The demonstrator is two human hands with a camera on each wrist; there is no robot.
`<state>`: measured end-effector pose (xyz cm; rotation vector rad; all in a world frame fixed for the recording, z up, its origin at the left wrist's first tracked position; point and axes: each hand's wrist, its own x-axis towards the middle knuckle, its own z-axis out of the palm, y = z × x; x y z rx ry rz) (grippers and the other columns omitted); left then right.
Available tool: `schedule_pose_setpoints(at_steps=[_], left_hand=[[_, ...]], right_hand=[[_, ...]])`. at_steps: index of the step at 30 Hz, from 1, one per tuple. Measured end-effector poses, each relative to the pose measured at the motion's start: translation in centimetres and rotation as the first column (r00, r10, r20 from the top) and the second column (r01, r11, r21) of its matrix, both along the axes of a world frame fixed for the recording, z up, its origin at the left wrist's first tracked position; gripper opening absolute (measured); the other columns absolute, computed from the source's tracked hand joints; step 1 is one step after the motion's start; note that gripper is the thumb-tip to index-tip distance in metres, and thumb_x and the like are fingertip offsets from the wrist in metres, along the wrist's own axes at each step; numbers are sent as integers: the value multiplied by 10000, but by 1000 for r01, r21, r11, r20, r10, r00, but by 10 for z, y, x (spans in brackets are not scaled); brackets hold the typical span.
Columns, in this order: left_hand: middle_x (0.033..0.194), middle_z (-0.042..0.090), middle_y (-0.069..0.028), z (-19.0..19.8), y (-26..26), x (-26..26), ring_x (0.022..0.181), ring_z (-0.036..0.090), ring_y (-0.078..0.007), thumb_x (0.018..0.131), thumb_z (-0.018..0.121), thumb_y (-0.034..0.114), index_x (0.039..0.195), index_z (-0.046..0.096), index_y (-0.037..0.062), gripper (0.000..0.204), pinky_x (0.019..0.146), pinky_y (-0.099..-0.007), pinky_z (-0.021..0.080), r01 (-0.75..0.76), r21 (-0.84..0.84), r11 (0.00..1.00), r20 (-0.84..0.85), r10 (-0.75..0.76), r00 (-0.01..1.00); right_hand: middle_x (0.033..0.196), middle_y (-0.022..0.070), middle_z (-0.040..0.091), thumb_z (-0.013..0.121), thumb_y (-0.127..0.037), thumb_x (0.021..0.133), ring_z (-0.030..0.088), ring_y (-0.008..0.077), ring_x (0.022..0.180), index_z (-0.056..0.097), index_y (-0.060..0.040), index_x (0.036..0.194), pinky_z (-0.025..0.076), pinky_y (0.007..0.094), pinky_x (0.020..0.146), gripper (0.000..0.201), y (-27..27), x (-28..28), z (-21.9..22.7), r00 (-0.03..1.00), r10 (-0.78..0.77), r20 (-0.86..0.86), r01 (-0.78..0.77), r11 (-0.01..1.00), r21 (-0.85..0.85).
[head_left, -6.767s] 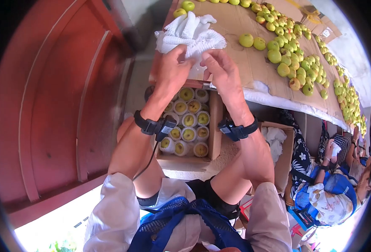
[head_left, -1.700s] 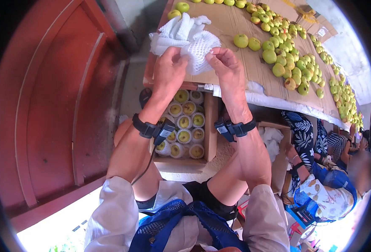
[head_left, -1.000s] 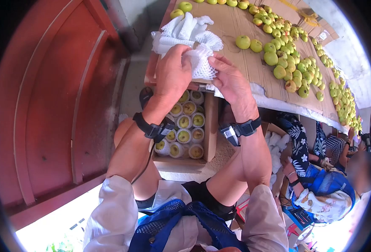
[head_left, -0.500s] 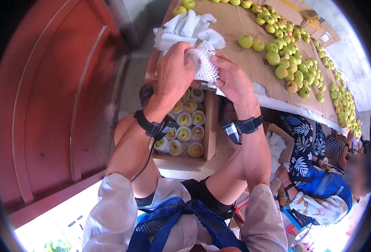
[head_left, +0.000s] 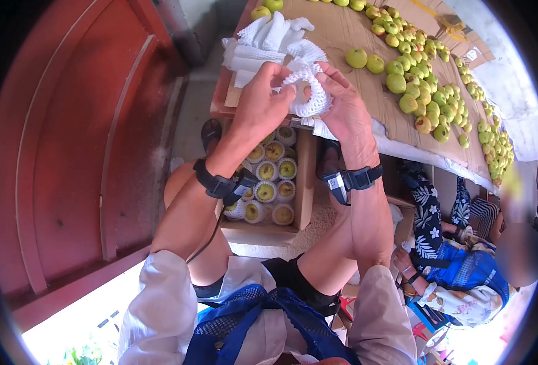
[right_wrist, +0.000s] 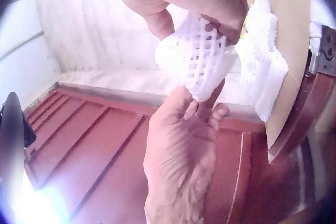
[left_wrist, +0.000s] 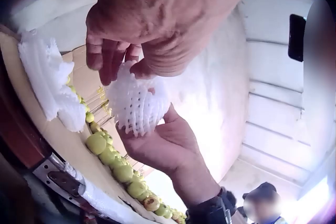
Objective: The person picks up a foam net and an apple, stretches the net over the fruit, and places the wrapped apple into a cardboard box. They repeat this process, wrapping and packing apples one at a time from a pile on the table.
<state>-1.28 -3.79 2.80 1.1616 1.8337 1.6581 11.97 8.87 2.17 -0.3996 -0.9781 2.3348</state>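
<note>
A white foam fruit net [head_left: 321, 101] is stretched between my two hands over the near edge of the cardboard-covered table. My left hand [head_left: 262, 100] pinches the net's rim between thumb and fingers. On the other side, my right hand [head_left: 348, 109] grips it, with fingertips showing through the net's opening. In the left wrist view, the net [left_wrist: 137, 109] spreads out with its slits pulled apart. The right wrist view shows the same net [right_wrist: 202, 64] between the two hands. Just beyond them lies a pile of more foam nets [head_left: 251, 55].
Loose green apples [head_left: 427, 103] cover the table's [head_left: 348, 85] right and far side. Below its edge stands a cardboard box [head_left: 305, 182] of apples in foam nets [head_left: 266, 191]. A red door [head_left: 80, 152] is at left. Another person [head_left: 464, 267] sits at right.
Over the last second, the net has been spread from a bunched shape into an open loop. My right hand has shifted up around its side. Earlier, my hands were together at the pile.
</note>
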Motion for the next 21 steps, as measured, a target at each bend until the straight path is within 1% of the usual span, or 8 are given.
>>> schedule_pose_setpoints(at_steps=[1, 3, 6, 9, 12, 14, 19, 21], left_hand=[[1134, 673, -98, 1, 0, -2, 1025, 654, -175, 936, 678, 151, 1182, 594, -1, 300, 893, -345, 534, 79, 9, 997, 164, -80, 983], [1193, 648, -88, 3, -2, -8, 1087, 629, -175, 949, 686, 209, 1237, 574, 14, 365, 933, -342, 520, 228, 65, 972, 467, -231, 854], [1234, 621, -85, 3, 0, -14, 1138, 607, -194, 968, 684, 300, 1339, 516, 41, 484, 956, -371, 514, 304, 249, 920, 647, -391, 654], [1216, 638, -62, 15, -6, -11, 1039, 624, -143, 967, 652, 461, 1298, 542, 52, 537, 926, -333, 475, 278, 262, 924, 700, -381, 604], [1177, 654, -21, 17, -5, -8, 1000, 618, -130, 974, 632, 468, 1311, 569, 92, 509, 887, -324, 470, 310, 273, 911, 675, -411, 613], [1142, 666, -10, 12, -6, -12, 978, 610, -123, 980, 620, 468, 1288, 596, 115, 469, 853, -307, 463, 380, 245, 892, 651, -442, 617], [1060, 679, -8, 7, -2, -11, 913, 592, -120, 1007, 585, 409, 1243, 624, 119, 376, 777, -289, 442, 433, 321, 842, 719, -514, 468], [1070, 655, -11, 11, -5, -9, 919, 581, -128, 1012, 587, 348, 1270, 599, 101, 357, 770, -309, 447, 427, 353, 833, 716, -534, 449]], right_hand=[[1165, 123, 648, 658, -56, 954, 646, 209, 1052, 550, 12, 1301, 564, 370, 917, 370, 1, 0, -1, 1000, 22, -4, -22, 1000, 7], [1175, 128, 647, 646, -58, 967, 652, 213, 1048, 549, 15, 1311, 570, 365, 904, 365, 2, 0, -2, 999, 34, -12, -33, 999, 36], [1163, 129, 652, 634, -68, 981, 657, 212, 1028, 548, 21, 1322, 574, 358, 891, 363, 1, 3, 1, 996, 69, -60, -67, 997, 44], [1130, 124, 657, 624, -72, 989, 657, 207, 1002, 544, 28, 1330, 580, 353, 870, 365, 2, 7, 5, 987, 122, -105, -118, 992, 42], [1105, 120, 656, 606, -65, 995, 657, 199, 974, 544, 33, 1329, 585, 351, 834, 354, 4, 8, 6, 980, 170, -107, -162, 984, 72], [1093, 118, 656, 594, -62, 998, 659, 195, 958, 542, 33, 1331, 585, 349, 813, 350, 5, 8, 6, 982, 161, -100, -151, 984, 98], [1083, 107, 661, 585, -87, 1002, 671, 190, 936, 537, 23, 1337, 575, 333, 806, 356, -1, 8, 11, 991, 116, -69, -104, 982, 157], [1089, 102, 666, 591, -107, 1001, 676, 184, 952, 537, 12, 1335, 573, 326, 822, 359, -2, 7, 12, 996, 85, -35, -78, 982, 174]])
